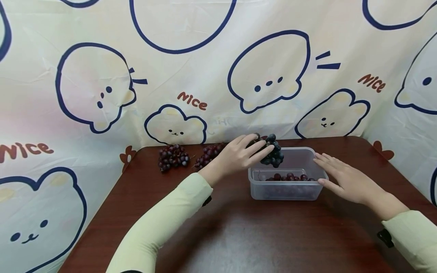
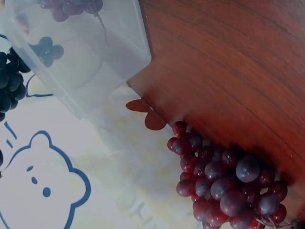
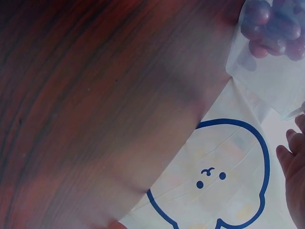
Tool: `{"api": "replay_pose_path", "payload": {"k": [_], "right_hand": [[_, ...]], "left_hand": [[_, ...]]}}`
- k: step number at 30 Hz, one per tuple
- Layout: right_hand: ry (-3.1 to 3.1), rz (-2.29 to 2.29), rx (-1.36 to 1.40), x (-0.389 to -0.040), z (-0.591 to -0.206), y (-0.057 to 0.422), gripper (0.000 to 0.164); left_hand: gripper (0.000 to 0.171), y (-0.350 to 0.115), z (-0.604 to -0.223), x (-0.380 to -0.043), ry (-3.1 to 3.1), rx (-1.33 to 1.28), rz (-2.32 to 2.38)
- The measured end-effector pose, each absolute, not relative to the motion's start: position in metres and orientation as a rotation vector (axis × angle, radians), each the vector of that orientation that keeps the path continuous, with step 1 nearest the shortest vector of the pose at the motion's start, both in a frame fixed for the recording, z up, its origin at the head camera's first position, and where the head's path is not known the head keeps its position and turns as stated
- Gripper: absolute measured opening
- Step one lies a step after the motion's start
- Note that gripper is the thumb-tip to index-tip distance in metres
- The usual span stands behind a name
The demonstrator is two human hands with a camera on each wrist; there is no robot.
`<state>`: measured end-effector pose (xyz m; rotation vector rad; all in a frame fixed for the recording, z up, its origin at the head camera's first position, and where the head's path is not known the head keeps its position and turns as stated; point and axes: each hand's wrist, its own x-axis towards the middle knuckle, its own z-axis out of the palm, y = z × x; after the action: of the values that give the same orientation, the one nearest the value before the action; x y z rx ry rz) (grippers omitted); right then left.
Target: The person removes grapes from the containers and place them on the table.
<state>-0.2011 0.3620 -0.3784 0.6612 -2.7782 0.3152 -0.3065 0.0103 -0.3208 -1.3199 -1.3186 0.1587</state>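
Just right of center in the head view, your left hand [image 1: 239,154] held the dark grape bunch [image 1: 275,154] above the clear plastic container [image 1: 285,192], its fingers laid across the fruit and apparently gripping it, though the thumb was hidden. Your right hand [image 1: 349,182] rested straight-fingered against the container's right rim, pinching nothing. Red grapes [image 1: 290,177] lay inside, and two red grape bunches [image 1: 173,157] sat left of center. The dark bunch was probably light and loose-jointed, its smooth fruit apt to slip or detach, so several grapes gathered together seemed the safest hold. Beneath was a glossy, reddish-brown wood-grained table [image 1: 266,235]; behind it, a pale cartoon-printed cloth [image 1: 211,72] filled the upper frame.
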Motion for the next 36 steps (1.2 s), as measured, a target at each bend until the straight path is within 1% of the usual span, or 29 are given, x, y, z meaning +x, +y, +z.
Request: {"api": "replay_pose_path", "payload": {"k": [12,22,26,36], "right_hand": [[-2.781,0.310,0.656,-0.202,-0.378,0.362,0.068],[-2.793,0.293,0.672,-0.201,-0.378,0.362,0.068],[-2.789,0.270,0.700,-0.201,-0.379,0.364,0.068],[-2.788,0.292,0.671,-0.202,-0.380,0.364,0.068]], "left_hand": [[0.033,-0.010,-0.306,-0.301,-1.393,-1.313,0.056],[0.035,-0.037,-0.300,-0.299,-1.442,-1.249,0.067],[0.036,-0.046,-0.299,-0.299,-1.459,-1.231,0.082],[0.034,-0.068,-0.306,-0.302,-1.479,-1.210,0.092]]}}
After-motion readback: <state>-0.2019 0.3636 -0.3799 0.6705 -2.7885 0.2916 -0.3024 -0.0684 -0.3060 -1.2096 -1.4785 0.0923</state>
